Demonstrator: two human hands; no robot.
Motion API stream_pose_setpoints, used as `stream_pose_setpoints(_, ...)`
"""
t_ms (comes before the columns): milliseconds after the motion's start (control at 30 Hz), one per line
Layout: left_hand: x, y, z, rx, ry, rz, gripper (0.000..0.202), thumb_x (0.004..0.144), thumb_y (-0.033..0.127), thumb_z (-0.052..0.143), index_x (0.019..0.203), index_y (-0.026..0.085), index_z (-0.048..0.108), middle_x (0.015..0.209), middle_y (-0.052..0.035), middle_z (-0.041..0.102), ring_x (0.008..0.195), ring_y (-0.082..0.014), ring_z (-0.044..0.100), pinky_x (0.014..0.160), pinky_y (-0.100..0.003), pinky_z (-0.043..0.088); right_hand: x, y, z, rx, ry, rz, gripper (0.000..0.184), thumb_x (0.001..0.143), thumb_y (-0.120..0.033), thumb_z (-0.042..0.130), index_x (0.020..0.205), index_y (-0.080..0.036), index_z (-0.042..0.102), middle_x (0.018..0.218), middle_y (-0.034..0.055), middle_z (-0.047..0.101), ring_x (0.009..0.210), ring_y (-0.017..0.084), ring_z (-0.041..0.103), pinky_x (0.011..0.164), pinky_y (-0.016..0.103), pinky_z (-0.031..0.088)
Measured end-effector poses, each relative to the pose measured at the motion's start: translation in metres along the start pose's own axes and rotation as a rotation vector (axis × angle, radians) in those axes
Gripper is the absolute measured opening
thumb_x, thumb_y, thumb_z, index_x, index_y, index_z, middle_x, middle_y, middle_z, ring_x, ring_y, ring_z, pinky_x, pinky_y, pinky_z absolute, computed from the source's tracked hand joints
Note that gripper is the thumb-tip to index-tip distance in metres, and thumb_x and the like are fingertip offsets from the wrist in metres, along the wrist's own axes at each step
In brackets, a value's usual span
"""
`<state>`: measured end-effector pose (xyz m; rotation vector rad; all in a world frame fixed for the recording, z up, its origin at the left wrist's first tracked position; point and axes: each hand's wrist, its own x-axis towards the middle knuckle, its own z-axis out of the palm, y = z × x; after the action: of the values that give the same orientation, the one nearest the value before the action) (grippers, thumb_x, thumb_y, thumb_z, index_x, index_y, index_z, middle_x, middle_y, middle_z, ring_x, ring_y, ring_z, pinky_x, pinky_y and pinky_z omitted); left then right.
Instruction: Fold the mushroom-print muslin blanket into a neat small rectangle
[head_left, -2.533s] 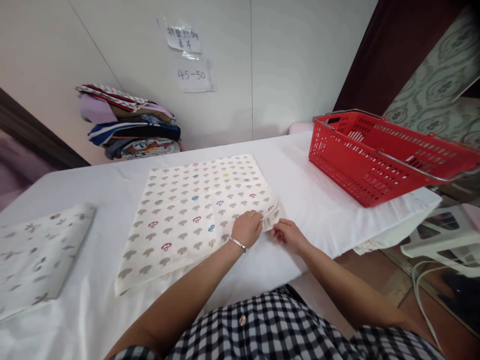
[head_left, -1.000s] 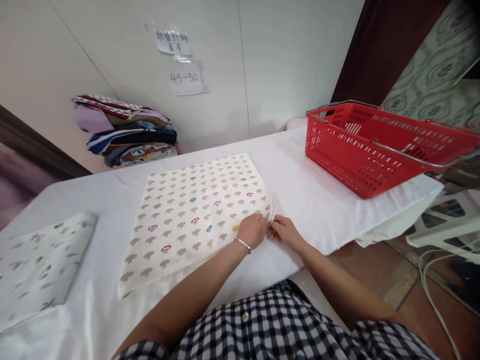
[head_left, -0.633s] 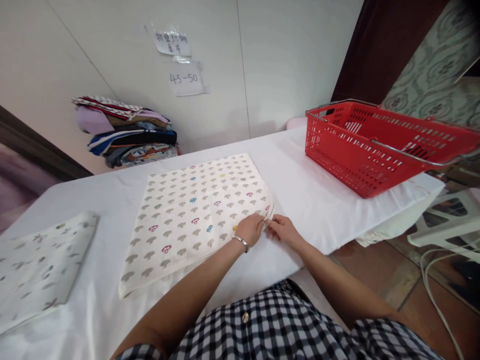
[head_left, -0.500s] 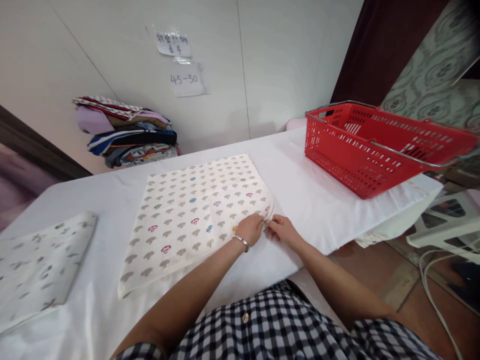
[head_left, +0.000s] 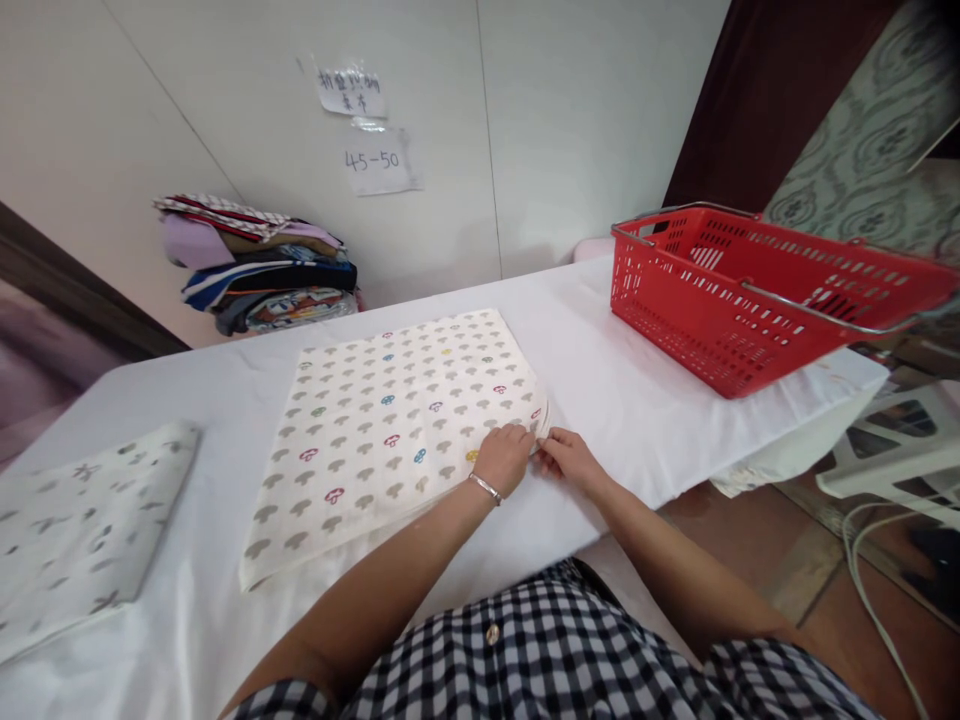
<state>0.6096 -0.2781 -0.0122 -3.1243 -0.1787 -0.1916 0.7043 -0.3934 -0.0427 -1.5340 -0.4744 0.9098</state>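
Note:
A folded white cloth (head_left: 390,400) printed with grey and coloured mushrooms lies flat in front of me, its layers showing along the near edge. At its near right corner are both my hands. My left hand (head_left: 504,460), with a silver bracelet at the wrist, is on top of the cloth, fingers bent over the corner. Just to the right, my right hand (head_left: 566,455) pinches the corner's edge between thumb and fingers. The fingertips almost meet, and the bit of cloth between them is partly hidden.
Another folded cloth (head_left: 90,535) with a dark leaf-like print lies at the left. A red plastic basket (head_left: 720,330) with metal handles stands at the right end of the white-covered table (head_left: 585,340). Folded fabrics (head_left: 262,265) are piled beyond the back edge. A white stool (head_left: 892,450) is at the right.
My left hand has shifted slightly, its fingers now lying flatter over the corner. My right hand stays at the same corner. The cloth looks unchanged.

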Motion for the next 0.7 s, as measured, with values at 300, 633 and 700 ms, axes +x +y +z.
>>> stream_pose_setpoints(300, -0.005, 0.003, 0.010, -0.113, 0.003, -0.003, 0.020, 0.089, 0.015, 0.038, 0.090, 0.016, 0.058, 0.086, -0.0085, 0.056, 0.086, -0.0214, 0.052, 0.074, -0.035, 0.041, -0.007, -0.012, 0.002, -0.028, -0.003, 0.029, 0.026, 0.078, -0.040, 0.057, 0.069, -0.017, 0.051, 0.059, 0.0020, 0.063, 0.044, 0.009, 0.055, 0.035, 0.017, 0.034)
stream_pose_setpoints(633, -0.031, -0.001, 0.012, -0.167, -0.005, -0.084, 0.034, 0.083, 0.014, 0.044, 0.116, 0.020, 0.053, 0.104, -0.0078, 0.057, 0.096, -0.0229, 0.050, 0.080, -0.037, 0.041, 0.004, -0.002, 0.002, -0.076, 0.094, 0.111, 0.021, 0.078, -0.034, 0.057, 0.067, -0.017, 0.051, 0.057, 0.0005, 0.061, 0.040, 0.009, 0.053, 0.032, 0.017, 0.031)
stream_pose_setpoints(700, -0.038, -0.005, 0.015, -0.121, -0.001, -0.112, 0.033, 0.085, 0.012, 0.041, 0.114, 0.019, 0.054, 0.106, -0.0092, 0.057, 0.098, -0.0236, 0.049, 0.079, -0.038, 0.040, 0.004, -0.002, 0.000, -0.071, 0.087, 0.121, 0.021, 0.078, -0.033, 0.056, 0.066, -0.017, 0.051, 0.057, 0.0006, 0.061, 0.040, 0.009, 0.053, 0.033, 0.017, 0.031)
